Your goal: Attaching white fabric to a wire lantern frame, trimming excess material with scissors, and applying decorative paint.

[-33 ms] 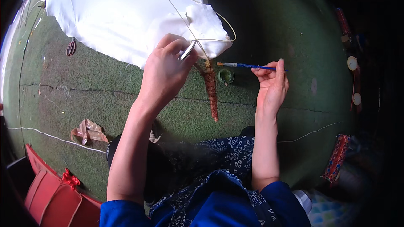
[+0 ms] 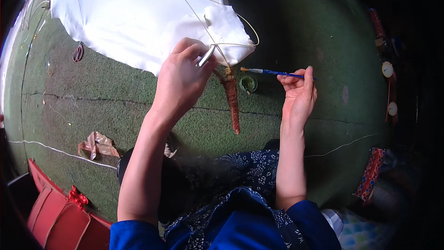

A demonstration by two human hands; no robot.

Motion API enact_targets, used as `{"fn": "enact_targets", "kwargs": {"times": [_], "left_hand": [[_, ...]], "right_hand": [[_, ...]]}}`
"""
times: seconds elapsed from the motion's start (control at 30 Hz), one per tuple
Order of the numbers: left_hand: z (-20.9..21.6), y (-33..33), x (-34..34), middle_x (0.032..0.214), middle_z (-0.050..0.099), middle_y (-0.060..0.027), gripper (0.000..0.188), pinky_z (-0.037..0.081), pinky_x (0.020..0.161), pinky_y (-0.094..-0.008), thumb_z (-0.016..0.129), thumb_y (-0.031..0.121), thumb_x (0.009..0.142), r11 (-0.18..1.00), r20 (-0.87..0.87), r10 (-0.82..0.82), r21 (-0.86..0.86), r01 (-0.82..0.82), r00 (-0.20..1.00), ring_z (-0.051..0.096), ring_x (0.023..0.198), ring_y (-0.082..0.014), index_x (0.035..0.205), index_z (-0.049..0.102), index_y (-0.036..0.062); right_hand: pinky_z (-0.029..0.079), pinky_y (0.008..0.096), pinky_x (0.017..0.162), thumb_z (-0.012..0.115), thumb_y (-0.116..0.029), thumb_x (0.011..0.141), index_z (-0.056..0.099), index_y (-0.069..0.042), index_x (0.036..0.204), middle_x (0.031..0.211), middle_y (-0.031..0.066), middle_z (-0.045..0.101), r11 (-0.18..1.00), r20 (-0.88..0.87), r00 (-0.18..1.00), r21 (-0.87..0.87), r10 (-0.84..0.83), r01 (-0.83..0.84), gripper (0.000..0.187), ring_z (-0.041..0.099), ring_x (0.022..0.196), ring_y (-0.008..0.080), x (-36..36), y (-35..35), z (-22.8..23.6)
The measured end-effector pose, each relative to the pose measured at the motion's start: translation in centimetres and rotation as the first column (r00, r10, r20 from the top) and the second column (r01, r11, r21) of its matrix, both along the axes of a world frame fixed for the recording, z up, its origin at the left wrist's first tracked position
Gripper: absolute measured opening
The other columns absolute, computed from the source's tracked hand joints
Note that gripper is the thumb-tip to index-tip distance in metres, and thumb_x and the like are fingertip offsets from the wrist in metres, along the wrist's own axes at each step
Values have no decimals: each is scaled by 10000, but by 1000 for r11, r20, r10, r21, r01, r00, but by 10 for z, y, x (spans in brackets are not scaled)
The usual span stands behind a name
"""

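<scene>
My left hand is closed round a pair of silver tweezers, whose tip is by thin pale cords crossing at the corner of a white sheet. Between thumb and fingers, my right hand grips a thin paintbrush with a blue handle, its bristles pointing left. Just left of the bristles is the top of a tapering stick wound with brown cord, hanging down below the sheet's corner. Under the brush, a small green cup has something inside that I cannot make out.
Green carpet spreads all round. At lower left are a crumpled brown strip, a white cable and a red case. A coil of dark cord lies by the sheet. A red patterned roll sits at right.
The paintbrush has shifted very slightly to the right, away from the wound stick. My left hand and the tweezers keep their place.
</scene>
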State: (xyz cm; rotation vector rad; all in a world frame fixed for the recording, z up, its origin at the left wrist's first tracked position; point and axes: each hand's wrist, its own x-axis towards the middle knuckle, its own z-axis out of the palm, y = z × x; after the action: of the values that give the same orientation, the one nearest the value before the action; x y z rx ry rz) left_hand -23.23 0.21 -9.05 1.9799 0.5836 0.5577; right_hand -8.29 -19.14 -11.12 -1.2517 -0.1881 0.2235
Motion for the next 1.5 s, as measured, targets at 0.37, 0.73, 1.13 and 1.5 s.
{"fn": "enact_targets", "kwargs": {"times": [0.37, 0.73, 1.13, 1.5], "left_hand": [[3, -2, 2, 963, 565, -22, 108, 436, 612, -222, 644, 108, 862, 1000, -4, -2, -8, 2, 1000, 516, 724, -50, 867, 638, 0], [8, -6, 3, 937, 582, -64, 128, 459, 703, -278, 652, 118, 847, 987, 82, 9, -159, 4, 997, 565, 801, -155, 881, 644, -6], [8, 4, -13, 1121, 514, -70, 213, 435, 548, -189, 580, 25, 865, 952, 145, 281, -171, -255, 949, 508, 658, -44, 1076, 605, 26], [12, 15, -5, 1287, 450, -124, 419, 498, 576, -208, 578, 13, 856, 927, 111, 321, -238, -289, 940, 564, 676, -65, 1263, 481, -12]], "right_hand": [[535, 380, 765, 516, -312, 959, 568, -56, 828, 643, 64, 564, 994, -197, 980, 110, -4, 26, 292, 580, 644, 166, -14, -5, -9], [488, 281, 714, 488, -292, 977, 608, -17, 908, 761, 61, 619, 784, 242, 969, -590, -54, 192, 308, 606, 711, 131, 62, -70, -142], [422, 370, 969, 594, -45, 809, 486, -57, 1300, 1240, 181, 553, 240, 135, 931, -969, 339, 53, 503, 527, 1153, 301, 75, -97, -308], [380, 391, 1020, 695, -99, 751, 413, -44, 1345, 1321, 176, 465, 504, -81, 961, -838, 266, -210, 660, 454, 1221, 319, 32, -110, -206]]}}
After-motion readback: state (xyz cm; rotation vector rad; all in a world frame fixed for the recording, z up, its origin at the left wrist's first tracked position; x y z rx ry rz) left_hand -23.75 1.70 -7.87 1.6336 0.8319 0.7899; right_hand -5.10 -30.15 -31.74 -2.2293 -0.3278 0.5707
